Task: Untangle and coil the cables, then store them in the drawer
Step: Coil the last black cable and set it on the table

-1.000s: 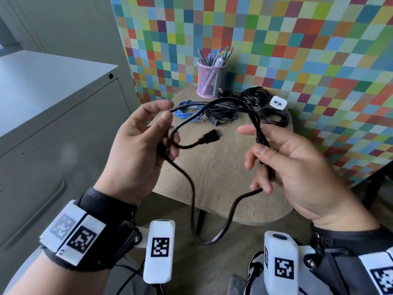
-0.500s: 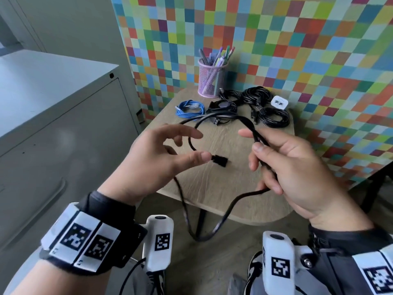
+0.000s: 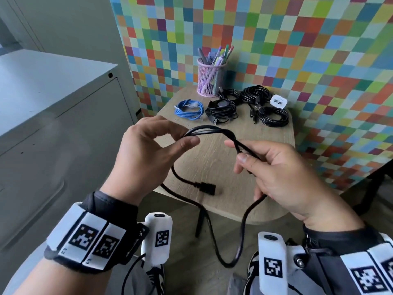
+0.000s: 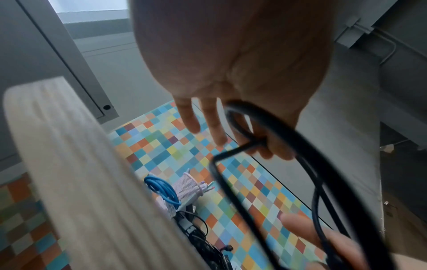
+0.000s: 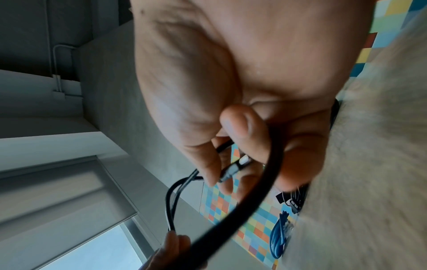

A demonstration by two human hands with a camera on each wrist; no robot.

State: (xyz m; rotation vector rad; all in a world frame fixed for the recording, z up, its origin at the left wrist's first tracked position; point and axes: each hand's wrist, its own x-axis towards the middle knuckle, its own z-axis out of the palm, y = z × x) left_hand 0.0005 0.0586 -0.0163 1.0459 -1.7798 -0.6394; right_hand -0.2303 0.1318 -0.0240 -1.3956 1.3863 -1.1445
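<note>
Both my hands are raised above the near edge of the small round-cornered wooden surface (image 3: 274, 133), working one thick black power cable (image 3: 209, 131). My left hand (image 3: 146, 158) pinches a bundle of its strands between thumb and forefinger, the other fingers stretched out loosely in the left wrist view (image 4: 233, 60). My right hand (image 3: 282, 175) has its fingers curled round the same cable, thumb pressed onto the strands; the right wrist view (image 5: 231, 76) shows the cord running through the closed fingers. Between the two hands the strands arch in a short bridge. Below, the cable drops off the surface edge in a long loop towards the floor, and its black moulded plug (image 3: 207, 187) hangs above the near part of the surface, between my wrists. At the far side of the surface, against the multicoloured checkered wall panel (image 3: 297, 50), lie a coiled blue network cable (image 3: 188, 109), a black cable bundle with an adapter block (image 3: 221, 109), two further coils of thin black cable (image 3: 265, 107) and a small white charger plug (image 3: 279, 101). A pink mesh pen cup (image 3: 209, 78) holding pens stands behind them. A grey metal filing cabinet (image 3: 53, 107) stands to my left, drawers closed.
</note>
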